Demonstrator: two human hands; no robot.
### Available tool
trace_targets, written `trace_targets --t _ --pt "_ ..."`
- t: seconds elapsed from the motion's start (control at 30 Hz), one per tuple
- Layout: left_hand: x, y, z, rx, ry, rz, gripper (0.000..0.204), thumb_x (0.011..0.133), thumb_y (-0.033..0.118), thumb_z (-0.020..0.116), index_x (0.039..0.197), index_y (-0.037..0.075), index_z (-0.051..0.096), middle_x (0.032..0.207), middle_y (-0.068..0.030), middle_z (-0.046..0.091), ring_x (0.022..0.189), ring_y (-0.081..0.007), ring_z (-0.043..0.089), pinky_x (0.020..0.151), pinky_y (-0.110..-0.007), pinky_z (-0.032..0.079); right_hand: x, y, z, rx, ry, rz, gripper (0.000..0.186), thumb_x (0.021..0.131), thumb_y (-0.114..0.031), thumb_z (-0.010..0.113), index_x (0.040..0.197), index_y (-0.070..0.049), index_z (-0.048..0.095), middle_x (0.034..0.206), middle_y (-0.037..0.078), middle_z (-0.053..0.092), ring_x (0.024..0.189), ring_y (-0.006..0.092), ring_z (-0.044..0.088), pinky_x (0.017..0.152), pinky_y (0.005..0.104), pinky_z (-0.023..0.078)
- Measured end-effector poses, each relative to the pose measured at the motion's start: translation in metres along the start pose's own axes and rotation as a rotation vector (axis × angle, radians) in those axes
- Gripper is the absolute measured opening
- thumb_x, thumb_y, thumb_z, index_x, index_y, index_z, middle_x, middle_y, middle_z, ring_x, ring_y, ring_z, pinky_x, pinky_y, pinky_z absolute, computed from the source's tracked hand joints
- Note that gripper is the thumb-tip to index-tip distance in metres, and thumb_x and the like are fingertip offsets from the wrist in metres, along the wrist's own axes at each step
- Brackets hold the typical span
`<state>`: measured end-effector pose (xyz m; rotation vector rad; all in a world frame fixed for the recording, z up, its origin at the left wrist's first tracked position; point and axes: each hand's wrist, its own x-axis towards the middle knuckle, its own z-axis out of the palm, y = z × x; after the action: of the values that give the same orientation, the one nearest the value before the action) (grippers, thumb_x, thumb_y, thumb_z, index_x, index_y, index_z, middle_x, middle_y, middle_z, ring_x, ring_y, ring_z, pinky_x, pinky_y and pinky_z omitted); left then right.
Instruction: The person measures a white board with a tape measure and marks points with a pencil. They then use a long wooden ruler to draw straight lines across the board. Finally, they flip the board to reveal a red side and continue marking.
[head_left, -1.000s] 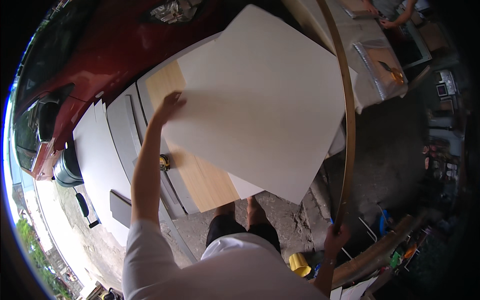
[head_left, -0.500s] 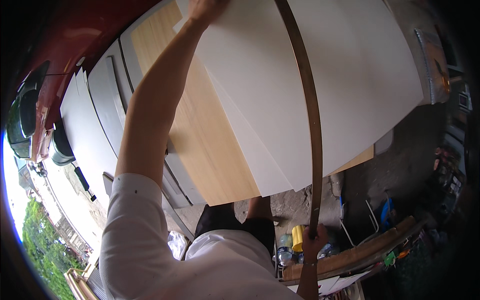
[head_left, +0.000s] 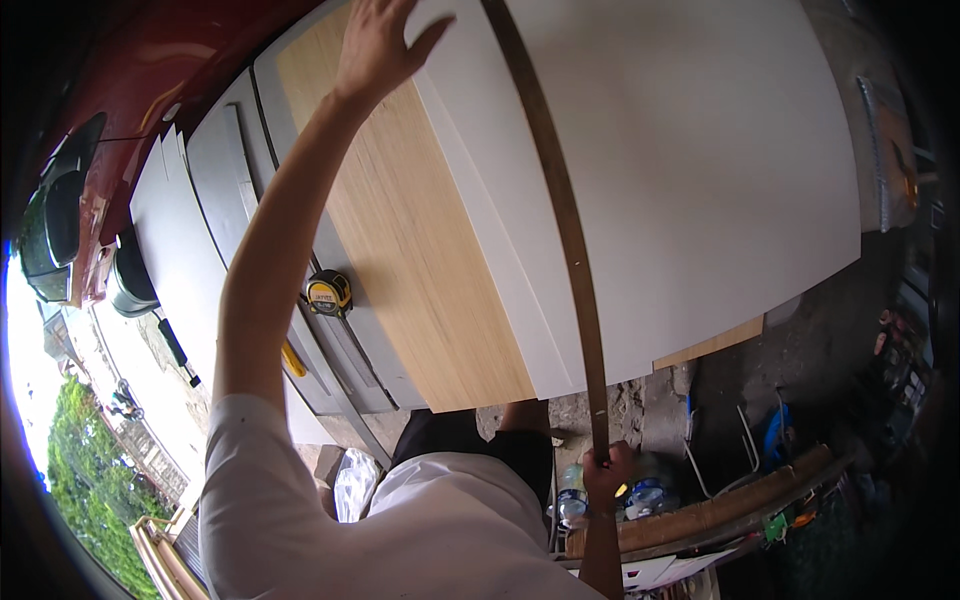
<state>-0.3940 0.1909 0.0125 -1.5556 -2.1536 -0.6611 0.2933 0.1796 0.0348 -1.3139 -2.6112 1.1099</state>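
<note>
Head view: right hand (head_left: 608, 468) closed round long strip (head_left: 562, 220), which runs ahead of grip over white board (head_left: 700, 180); left hand (head_left: 380, 45) spread, seemingly empty. Likely step: positioning it; next move calls for steadiness.

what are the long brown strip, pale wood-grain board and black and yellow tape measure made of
Long flat brown strip: wood or tarnished metal; its dull face with small pale marks leaves it open.
Pale wood-grain board: wood or matte wood-look laminate, by its fine straight grain.
Rounded black and yellow tape measure: probably plastic casing, by its moulded look.
</note>
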Motion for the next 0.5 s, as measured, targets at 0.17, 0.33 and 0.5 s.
trace_targets --t 0.17,0.33,0.5 --pt "-0.038 0.022 -0.018 -0.04 -0.439 0.303 0.049 0.084 0.028 0.08 0.132 0.025 0.066 0.148 0.004 0.057 0.137 -0.0188 0.052 0.118 -0.039 0.043 -0.014 0.026 0.015 -0.053 -0.037 -0.039 0.028 0.07 -0.003 0.07 0.066 -0.006 0.042 0.067 0.011 0.045 0.059 0.0306 0.048 0.053 0.0423 0.036" --pt "-0.05 0.012 -0.01 -0.015 -0.528 0.435 0.05 0.085 0.017 0.075 0.133 0.025 0.065 0.14 0.007 0.063 0.13 -0.0146 0.059 0.107 -0.032 0.055 -0.014 0.041 0.016 -0.136 -0.085 -0.038 0.033 0.073 -0.012 0.078 0.067 -0.008 0.046 0.066 0.011 0.048 0.061 0.0327 0.052 0.054 0.0458 0.039" --pt "-0.047 0.0 -0.003 0.073 -0.491 0.671 0.049 0.086 0.007 0.071 0.133 0.023 0.065 0.137 0.0036 0.065 0.127 -0.0136 0.061 0.101 -0.027 0.058 0.019 0.003 0.014 -0.132 0.026 -0.043 0.029 0.082 -0.02 0.084 0.096 -0.006 0.062 0.085 0.013 0.061 0.076 0.0332 0.063 0.063 0.0431 0.05"
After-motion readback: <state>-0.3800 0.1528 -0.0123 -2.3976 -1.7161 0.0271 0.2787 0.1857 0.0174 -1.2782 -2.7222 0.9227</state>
